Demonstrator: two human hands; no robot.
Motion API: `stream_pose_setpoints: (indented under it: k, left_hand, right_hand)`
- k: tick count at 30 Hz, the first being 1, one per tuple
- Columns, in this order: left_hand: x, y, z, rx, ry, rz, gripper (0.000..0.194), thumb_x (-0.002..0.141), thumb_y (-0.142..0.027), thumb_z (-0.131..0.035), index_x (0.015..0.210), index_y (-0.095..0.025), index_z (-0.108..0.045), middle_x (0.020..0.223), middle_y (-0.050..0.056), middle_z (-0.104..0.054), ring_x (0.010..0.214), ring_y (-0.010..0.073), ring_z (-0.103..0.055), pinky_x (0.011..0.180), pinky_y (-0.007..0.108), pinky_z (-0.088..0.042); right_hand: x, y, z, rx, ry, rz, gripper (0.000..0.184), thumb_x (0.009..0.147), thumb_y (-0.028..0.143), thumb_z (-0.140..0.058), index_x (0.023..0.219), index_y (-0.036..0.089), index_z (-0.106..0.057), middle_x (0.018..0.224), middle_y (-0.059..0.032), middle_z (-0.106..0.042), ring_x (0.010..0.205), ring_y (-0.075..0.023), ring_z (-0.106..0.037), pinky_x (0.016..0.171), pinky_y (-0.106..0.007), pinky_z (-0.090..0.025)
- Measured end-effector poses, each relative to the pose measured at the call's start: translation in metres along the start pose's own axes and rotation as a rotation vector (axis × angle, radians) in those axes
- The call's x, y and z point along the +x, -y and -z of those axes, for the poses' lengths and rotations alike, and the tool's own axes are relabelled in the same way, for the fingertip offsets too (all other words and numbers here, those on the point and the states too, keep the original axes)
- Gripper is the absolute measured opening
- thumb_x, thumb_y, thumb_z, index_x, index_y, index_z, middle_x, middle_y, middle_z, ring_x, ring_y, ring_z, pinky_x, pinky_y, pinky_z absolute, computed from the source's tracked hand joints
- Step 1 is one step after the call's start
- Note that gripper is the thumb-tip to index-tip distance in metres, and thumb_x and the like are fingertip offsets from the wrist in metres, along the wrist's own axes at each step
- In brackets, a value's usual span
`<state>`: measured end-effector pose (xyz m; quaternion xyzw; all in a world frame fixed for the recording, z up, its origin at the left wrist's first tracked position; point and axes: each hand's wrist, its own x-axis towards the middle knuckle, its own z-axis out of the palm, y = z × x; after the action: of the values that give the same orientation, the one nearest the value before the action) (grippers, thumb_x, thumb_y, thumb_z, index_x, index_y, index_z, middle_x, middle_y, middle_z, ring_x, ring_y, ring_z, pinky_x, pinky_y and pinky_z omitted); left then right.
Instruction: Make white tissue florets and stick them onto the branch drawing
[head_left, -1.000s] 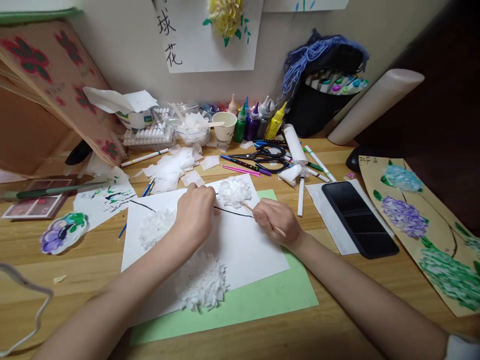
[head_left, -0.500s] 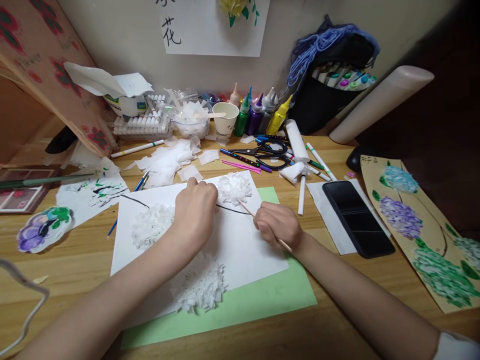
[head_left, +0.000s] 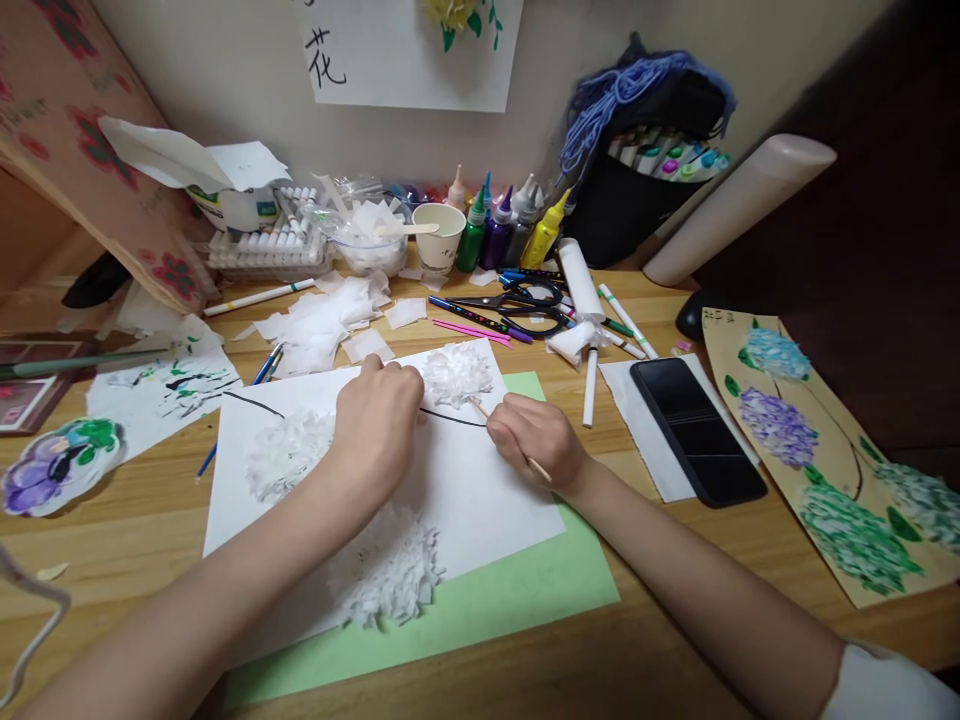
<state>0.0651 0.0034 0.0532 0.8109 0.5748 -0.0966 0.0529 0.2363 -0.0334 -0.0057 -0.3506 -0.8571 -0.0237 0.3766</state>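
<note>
My right hand [head_left: 541,442] is closed around a thin wooden stick [head_left: 538,469]. Its tip reaches the lower edge of a white tissue-paper flower [head_left: 459,374] at the top of the white sheet [head_left: 487,500]. My left hand [head_left: 381,415] rests on the sheet just left of that flower, fingers curled in; whatever they hold is hidden beneath them. Left of this hand sits a second white flower [head_left: 289,455], and a third [head_left: 397,575] lies near the sheet's lower edge, partly behind my left forearm. Dark curved lines are drawn on the sheet.
Green paper [head_left: 540,600] lies under the sheet. Behind are tissue squares [head_left: 322,325], black scissors [head_left: 536,300], a paper cup [head_left: 439,238] and paint bottles [head_left: 497,235]. A phone [head_left: 697,430] and a finished flower picture [head_left: 784,425] lie to the right.
The whole scene has slid slightly left in view as the camera turned. Both hands keep nearly the same places on the sheet, the stick's tip still at the upper flower.
</note>
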Motion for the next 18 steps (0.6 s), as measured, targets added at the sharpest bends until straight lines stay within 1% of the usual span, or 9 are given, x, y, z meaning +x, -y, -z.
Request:
stream_pose_setpoints:
  k: [4, 9, 11, 18]
  left_hand:
    - [0.0001, 0.0006, -0.0005, -0.005, -0.013, -0.003, 0.011, 0.076, -0.015, -0.052, 0.076, -0.016, -0.063, 0.080, 0.009, -0.067, 0.090, 0.0275, -0.052, 0.060, 0.032, -0.043]
    - [0.0001, 0.0009, 0.0000, -0.020, -0.005, -0.003, 0.010, 0.076, -0.017, -0.054, 0.079, -0.015, -0.063, 0.083, 0.011, -0.067, 0.091, 0.0288, -0.052, 0.062, 0.032, -0.044]
    - [0.0000, 0.0013, 0.0003, -0.024, 0.000, -0.007, 0.011, 0.076, -0.018, -0.054, 0.081, -0.015, -0.063, 0.085, 0.011, -0.067, 0.092, 0.0290, -0.052, 0.062, 0.033, -0.044]
    - [-0.0008, 0.0000, 0.0033, -0.029, 0.014, 0.000, 0.013, 0.076, -0.017, -0.053, 0.083, -0.015, -0.064, 0.089, 0.011, -0.067, 0.093, 0.0285, -0.052, 0.065, 0.033, -0.045]
  right_hand:
    - [0.0005, 0.0015, 0.0001, -0.057, 0.026, 0.041, 0.025, 0.091, 0.016, -0.035, 0.068, 0.019, -0.043, 0.052, 0.0001, -0.045, 0.050, -0.0138, -0.038, 0.050, -0.028, -0.028]
    - [-0.0057, 0.0046, 0.0050, 0.013, -0.067, 0.046, 0.027, 0.090, 0.015, -0.032, 0.065, 0.020, -0.040, 0.049, 0.0018, -0.041, 0.046, -0.0132, -0.034, 0.047, -0.028, -0.024]
    - [-0.0071, 0.0054, 0.0059, 0.036, -0.077, 0.052, 0.029, 0.090, 0.016, -0.029, 0.064, 0.021, -0.039, 0.048, 0.0020, -0.040, 0.046, -0.0132, -0.033, 0.047, -0.029, -0.024]
    - [-0.0020, 0.0017, 0.0006, -0.016, -0.010, 0.023, 0.027, 0.091, 0.015, -0.034, 0.065, 0.020, -0.043, 0.050, 0.0008, -0.044, 0.048, -0.0133, -0.036, 0.049, -0.028, -0.027]
